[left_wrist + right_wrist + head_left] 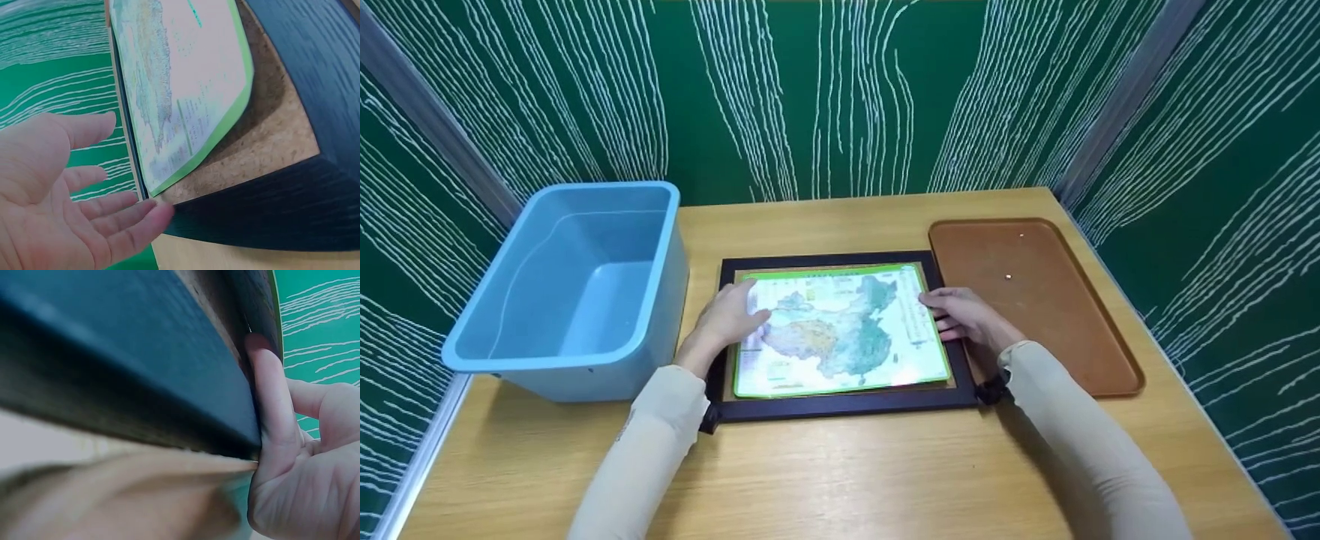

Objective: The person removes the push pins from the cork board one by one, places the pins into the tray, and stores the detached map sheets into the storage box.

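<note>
A map sheet (840,330) with a green border lies over a dark-framed corkboard (847,409), its near edge a little off the cork (270,135) in the left wrist view. My right hand (967,313) pinches the sheet's right edge, thumb above and fingers beneath. The right wrist view has that hand (304,455) beside the dark frame (129,354), a finger reaching under the sheet. Over the sheet's left edge is my left hand (729,316). Its fingers (129,222) are loosely spread beside the map's corner, and thumb and fingers stand apart.
To the left stands a deep blue plastic tub (585,300). On the right lies a brown tray (1042,315) with a couple of tiny light specks; the frame's right side adjoins it. Green walls with white lines (870,97) enclose the wooden table (847,480).
</note>
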A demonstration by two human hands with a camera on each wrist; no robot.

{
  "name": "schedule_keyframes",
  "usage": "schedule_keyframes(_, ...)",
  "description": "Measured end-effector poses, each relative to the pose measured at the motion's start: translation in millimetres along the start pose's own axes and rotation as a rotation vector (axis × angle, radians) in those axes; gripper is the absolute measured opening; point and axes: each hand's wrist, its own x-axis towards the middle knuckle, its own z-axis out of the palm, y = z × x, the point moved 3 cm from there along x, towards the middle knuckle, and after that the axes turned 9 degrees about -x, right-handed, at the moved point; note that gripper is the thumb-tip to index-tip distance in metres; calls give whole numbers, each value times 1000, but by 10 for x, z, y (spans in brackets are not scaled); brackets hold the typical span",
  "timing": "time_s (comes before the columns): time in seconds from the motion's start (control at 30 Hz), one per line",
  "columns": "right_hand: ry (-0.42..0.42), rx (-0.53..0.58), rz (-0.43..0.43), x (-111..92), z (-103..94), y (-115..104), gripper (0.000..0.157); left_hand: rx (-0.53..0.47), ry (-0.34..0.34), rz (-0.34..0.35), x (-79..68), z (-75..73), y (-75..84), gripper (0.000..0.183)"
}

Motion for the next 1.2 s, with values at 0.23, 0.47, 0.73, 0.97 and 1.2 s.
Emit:
schedule_keyframes(0.23, 1, 2, -4, -13, 1, -20, 40, -78, 11, -115, -1, -25, -2, 65)
schedule_keyframes(0.47, 0, 5, 3, 15, -7, -13, 42, -116, 7, -143, -35, -19, -26, 68)
schedule_keyframes(0.73, 11, 2, 17, 24, 8, -10, 42, -136, 8, -150, -54, 9, -54, 67)
schedule_keyframes(0.97, 5, 7, 19, 23, 11, 3, 46, -134, -1, -161, -52, 30, -66, 69)
schedule_keyframes(1.2, 3, 3, 18, 24, 9, 27, 49, -96, -21, -142, -63, 41, -64, 66)
